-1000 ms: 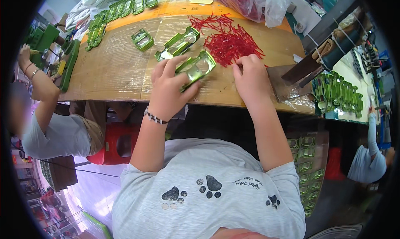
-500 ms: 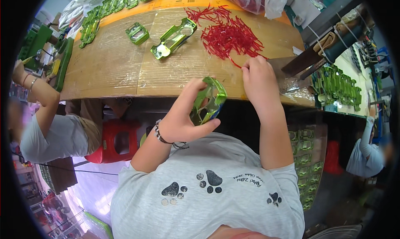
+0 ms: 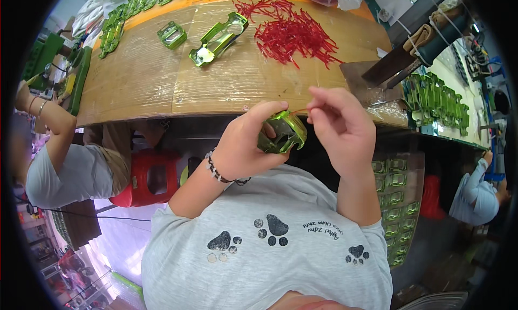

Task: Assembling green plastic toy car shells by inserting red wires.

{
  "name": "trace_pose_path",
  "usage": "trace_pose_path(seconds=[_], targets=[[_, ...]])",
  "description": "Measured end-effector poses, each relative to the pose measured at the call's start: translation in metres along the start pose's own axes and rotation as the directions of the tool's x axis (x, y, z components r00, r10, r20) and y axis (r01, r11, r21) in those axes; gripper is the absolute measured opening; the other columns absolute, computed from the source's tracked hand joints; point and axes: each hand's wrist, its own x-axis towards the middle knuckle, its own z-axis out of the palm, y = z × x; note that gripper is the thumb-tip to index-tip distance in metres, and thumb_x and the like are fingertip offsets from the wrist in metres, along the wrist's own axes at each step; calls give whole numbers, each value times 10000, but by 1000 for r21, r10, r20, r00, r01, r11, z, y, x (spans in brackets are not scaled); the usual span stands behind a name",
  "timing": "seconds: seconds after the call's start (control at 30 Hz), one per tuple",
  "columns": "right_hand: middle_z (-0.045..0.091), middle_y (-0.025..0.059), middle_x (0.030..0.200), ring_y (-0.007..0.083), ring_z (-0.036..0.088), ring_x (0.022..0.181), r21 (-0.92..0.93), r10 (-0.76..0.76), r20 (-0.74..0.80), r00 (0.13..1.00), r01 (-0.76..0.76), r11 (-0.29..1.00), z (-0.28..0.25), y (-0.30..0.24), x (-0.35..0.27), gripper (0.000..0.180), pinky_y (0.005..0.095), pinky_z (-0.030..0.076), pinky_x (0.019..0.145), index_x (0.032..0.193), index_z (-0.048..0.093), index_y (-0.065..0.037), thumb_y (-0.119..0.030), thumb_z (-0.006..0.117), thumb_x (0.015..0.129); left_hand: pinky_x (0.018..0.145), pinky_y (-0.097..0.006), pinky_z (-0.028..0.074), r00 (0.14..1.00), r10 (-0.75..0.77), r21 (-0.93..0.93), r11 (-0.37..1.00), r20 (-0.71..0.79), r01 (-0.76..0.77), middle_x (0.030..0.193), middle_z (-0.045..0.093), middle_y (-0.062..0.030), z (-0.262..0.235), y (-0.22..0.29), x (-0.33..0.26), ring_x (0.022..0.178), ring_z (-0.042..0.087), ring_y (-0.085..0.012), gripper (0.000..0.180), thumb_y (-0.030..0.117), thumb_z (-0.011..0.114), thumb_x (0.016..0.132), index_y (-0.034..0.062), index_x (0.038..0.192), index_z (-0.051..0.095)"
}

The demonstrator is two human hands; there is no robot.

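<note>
Left hand (image 3: 249,143), fingers clamped around green frame (image 3: 293,132), right hand (image 3: 345,130) pinching red strip (image 3: 300,111) beside it, paw prints (image 3: 278,225), lettering (image 3: 322,230) on grey shirt (image 3: 297,272)

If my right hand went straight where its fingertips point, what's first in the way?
Probably the green part in your left hand, or that hand's fingertip beside it; depth is unclear.

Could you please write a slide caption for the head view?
Left hand gripping a green part, right hand pinching a red strip nearby, a pile of red strips on the table.
</note>
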Motion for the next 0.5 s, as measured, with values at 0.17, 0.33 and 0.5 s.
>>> trace_pose_path(seconds=[0.17, 0.33, 0.5], targets=[[615, 78, 835, 171, 607, 708, -306, -201, 72, 977, 214, 928, -9, -6, -9, 247, 251, 486, 612, 969, 709, -8, 108, 705, 751, 685, -354, 527, 985, 170, 157, 973, 19, -171, 1044, 613, -117, 3, 1, 11, 824, 648, -280, 732, 43, 814, 584, 77, 1243, 498], [607, 79, 810, 171, 599, 698, -389, -277, -6, 961, 253, 886, -10, -7, -15, 257, 262, 481, 600, 957, 707, -9, 107, 723, 729, 699, -376, 511, 963, 268, 261, 927, 36, -268, 1040, 611, -113, 6, 0, 12, 874, 631, -315, 690, 78, 832, 558, 77, 1172, 517], [597, 88, 800, 208, 579, 675, -536, -414, 82, 906, 390, 749, -12, -2, -18, 285, 298, 462, 569, 960, 699, -1, 111, 725, 699, 694, -382, 500, 968, 247, 296, 922, 52, -251, 1021, 609, -101, 7, -3, 12, 854, 623, -306, 616, 89, 829, 561, 71, 1094, 522]])
